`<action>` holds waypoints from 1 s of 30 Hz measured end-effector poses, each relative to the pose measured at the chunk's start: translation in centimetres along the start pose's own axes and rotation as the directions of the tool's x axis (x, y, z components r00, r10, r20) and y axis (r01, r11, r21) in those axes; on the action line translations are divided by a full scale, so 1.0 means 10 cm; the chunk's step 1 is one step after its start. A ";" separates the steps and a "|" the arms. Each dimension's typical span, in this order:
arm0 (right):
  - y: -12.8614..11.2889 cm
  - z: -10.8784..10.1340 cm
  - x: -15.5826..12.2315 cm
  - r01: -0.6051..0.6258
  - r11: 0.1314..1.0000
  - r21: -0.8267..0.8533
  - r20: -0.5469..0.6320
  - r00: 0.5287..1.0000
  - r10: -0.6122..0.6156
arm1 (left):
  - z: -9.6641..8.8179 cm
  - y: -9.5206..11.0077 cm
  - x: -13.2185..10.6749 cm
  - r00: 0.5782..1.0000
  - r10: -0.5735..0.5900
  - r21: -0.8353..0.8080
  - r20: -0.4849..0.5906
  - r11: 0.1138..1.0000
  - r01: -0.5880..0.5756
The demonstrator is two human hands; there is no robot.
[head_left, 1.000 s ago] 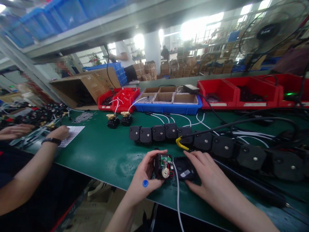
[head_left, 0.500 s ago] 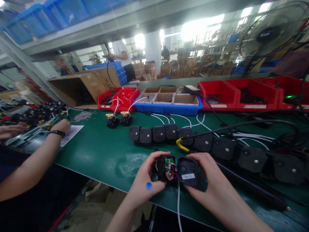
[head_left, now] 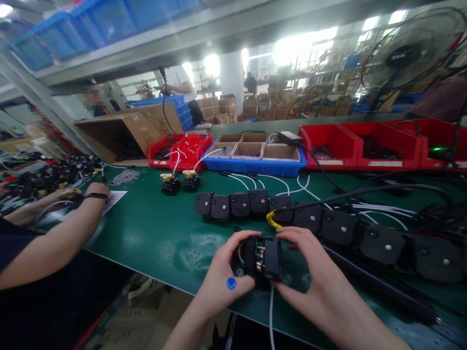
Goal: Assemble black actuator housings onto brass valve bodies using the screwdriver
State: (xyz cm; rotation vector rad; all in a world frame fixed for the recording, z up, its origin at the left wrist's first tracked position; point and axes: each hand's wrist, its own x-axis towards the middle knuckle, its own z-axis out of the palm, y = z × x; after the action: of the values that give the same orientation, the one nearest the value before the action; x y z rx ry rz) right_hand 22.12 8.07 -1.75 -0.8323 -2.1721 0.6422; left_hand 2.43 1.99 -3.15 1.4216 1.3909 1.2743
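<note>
Far left: a co-worker's forearm [head_left: 54,243] lies along the edge of the green table [head_left: 160,238], a black wristband [head_left: 95,196] at the wrist, the hand among a heap of black parts and white wires [head_left: 47,177]. Just beside that wrist lies a pale perforated sheet [head_left: 113,198]. Behind it, an open cardboard box [head_left: 124,131] lies on its side, and next to it stand red bins [head_left: 182,148] holding white wires. Two brass-topped black parts [head_left: 180,182] stand in front of those bins.

Centre: a blue tray with cardboard compartments [head_left: 255,163] sits at the back; in front of it a row of black housings [head_left: 310,216] runs rightward across the table, white leads trailing behind. A yellow-tipped cable [head_left: 272,221] crosses the row.

Near edge, centre: the left hand [head_left: 224,277], marked with a blue dot, curls around the open black module [head_left: 255,255], thumb on top, fingers beneath; a circuit board and red wire show inside. The right hand [head_left: 310,277] grips the black cover [head_left: 273,257] between thumb and fingers and holds it edge-on against the module's open face. Both are held just above the table. A white cable [head_left: 271,316] hangs from the module.

Right: larger red bins [head_left: 365,141] line the back, with a fan [head_left: 408,48] above.
</note>
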 end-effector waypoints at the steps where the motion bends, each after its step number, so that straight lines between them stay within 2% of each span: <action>1: 0.00 0.00 0.00 -0.007 1.000 0.014 0.008 1.000 0.007 | 0.00 0.01 0.00 1.000 0.000 0.001 -0.001 1.000 0.000; 4: 0.00 0.01 0.01 -0.017 0.999 0.040 0.037 0.999 0.015 | 0.00 0.02 0.00 1.000 -0.003 -0.006 -0.005 1.000 0.003; 9: -0.05 0.00 0.04 0.093 0.995 -0.030 0.018 0.996 -0.093 | 0.00 0.00 0.00 1.000 0.004 -0.033 -0.012 0.999 -0.004; 15: -0.08 -0.02 0.08 0.167 0.976 -0.139 0.016 0.986 -0.166 | -0.03 -0.08 -0.01 1.000 -0.016 -0.063 -0.020 0.998 0.014; 24: -0.16 0.05 0.13 0.175 0.977 -0.122 0.060 0.984 -0.169 | -0.01 -0.04 -0.02 0.999 -0.036 -0.249 -0.035 0.968 0.026; 30: -0.22 0.08 0.16 0.183 0.973 -0.139 0.034 0.983 -0.180 | -0.02 -0.04 -0.04 0.999 -0.046 -0.284 -0.027 0.958 0.037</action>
State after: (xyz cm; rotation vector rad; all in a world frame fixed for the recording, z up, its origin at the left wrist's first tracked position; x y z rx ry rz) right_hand 19.80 7.64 -0.15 -0.6898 -2.3014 0.4112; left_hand 2.21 1.63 -3.55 1.1745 1.1966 1.4128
